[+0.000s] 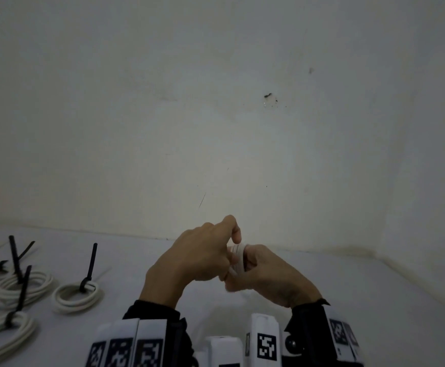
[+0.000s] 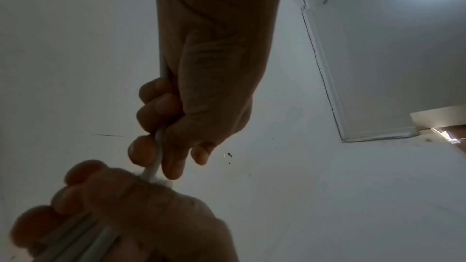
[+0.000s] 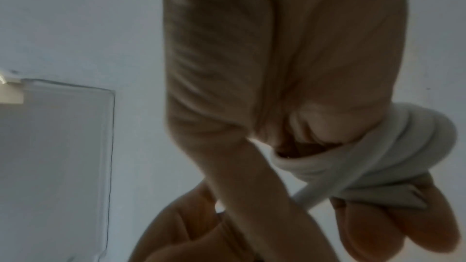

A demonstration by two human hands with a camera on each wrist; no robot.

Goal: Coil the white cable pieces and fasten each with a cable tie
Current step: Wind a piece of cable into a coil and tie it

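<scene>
Both hands meet above the table (image 1: 374, 300), winding a white cable (image 1: 238, 256). The right hand (image 1: 266, 276) carries the turns — several loops wrapped round its fingers (image 3: 378, 224), which serve as the former. The left hand (image 1: 197, 255), fingers curled, grips the free run just beside the coil and feeds it on; in the left wrist view the cable (image 2: 161, 47) passes through that fist and onward past it. Judged from the smooth, springy loops, the cable is light, moderately stiff and apt to unwind if released, so the turns are best pinched together at one point where a tie can go. Left of the grip lie finished coils (image 1: 77, 296), each cinched with a black tie (image 1: 90, 268).
</scene>
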